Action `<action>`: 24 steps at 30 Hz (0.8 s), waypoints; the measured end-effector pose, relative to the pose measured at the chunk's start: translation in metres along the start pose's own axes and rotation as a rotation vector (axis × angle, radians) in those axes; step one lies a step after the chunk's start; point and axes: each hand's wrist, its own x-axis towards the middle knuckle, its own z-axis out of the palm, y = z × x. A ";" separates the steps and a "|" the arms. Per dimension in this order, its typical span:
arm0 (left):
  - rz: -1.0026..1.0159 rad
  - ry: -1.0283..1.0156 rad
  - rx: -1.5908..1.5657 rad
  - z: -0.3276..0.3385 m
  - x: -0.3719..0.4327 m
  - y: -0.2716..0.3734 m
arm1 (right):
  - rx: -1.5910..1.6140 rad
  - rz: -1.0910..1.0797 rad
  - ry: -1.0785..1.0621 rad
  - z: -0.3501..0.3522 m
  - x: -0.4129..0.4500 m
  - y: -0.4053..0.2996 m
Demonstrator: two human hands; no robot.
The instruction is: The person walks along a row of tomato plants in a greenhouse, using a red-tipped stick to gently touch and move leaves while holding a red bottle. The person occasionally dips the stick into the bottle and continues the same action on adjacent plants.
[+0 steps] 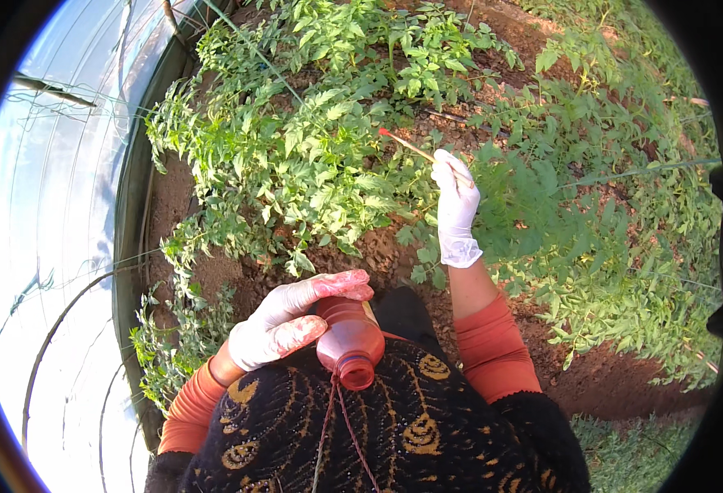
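Note:
My right hand (459,194), in a white glove, grips a thin wooden stick (412,148) between the fingertips. The stick's red tip (383,132) points up and left, in front of the leaves of the tomato plants (330,154). Close to my body, my left hand (287,320) wears a glove stained pinkish red on the thumb and fingers. It is around the side and far end of a clear plastic bottle (350,336), reddish throughout. The bottle lies tilted with its uncapped mouth towards me, and a twisted cord (326,425) is tied at its neck.
To the left, a plastic-film greenhouse wall (59,203) meets the soil along a dark edge strip (130,234). Green twine (263,58) crosses above the plants, with another line of twine (639,174) at right. Brown soil (620,379) shows between the rows.

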 end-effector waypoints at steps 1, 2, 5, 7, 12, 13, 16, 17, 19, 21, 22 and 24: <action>0.002 0.009 -0.052 -0.001 -0.003 -0.001 | -0.032 -0.021 -0.024 -0.003 0.002 -0.008; 0.004 0.016 -0.103 0.001 -0.005 -0.003 | -0.041 -0.018 -0.029 -0.009 0.003 -0.018; 0.051 -0.011 -0.254 -0.003 -0.013 -0.009 | -0.222 -0.065 -0.047 -0.022 0.001 -0.050; 0.204 -0.018 -0.123 -0.011 -0.014 -0.028 | -0.293 -0.116 -0.029 -0.029 -0.003 -0.074; 0.404 -0.009 -0.093 -0.030 -0.025 -0.047 | -0.333 -0.112 -0.006 -0.050 -0.015 -0.137; 0.412 -0.007 -0.129 -0.034 -0.029 -0.050 | -0.330 -0.143 0.055 -0.047 -0.020 -0.149; 0.439 -0.014 -0.120 -0.055 -0.044 -0.054 | -0.241 -0.129 0.142 -0.037 -0.032 -0.181; 0.449 -0.009 -0.143 -0.063 -0.053 -0.058 | -0.191 -0.114 0.098 -0.034 -0.037 -0.186; 0.467 -0.017 -0.191 -0.079 -0.066 -0.068 | -0.151 -0.087 0.075 -0.005 -0.054 -0.184; 0.458 0.021 -0.198 -0.097 -0.087 -0.078 | -0.144 -0.072 -0.020 0.049 -0.076 -0.162; 0.453 0.035 -0.204 -0.106 -0.099 -0.083 | -0.160 -0.091 -0.065 0.078 -0.089 -0.145; 0.387 0.060 -0.304 -0.124 -0.124 -0.097 | -0.183 -0.101 -0.243 0.128 -0.112 -0.111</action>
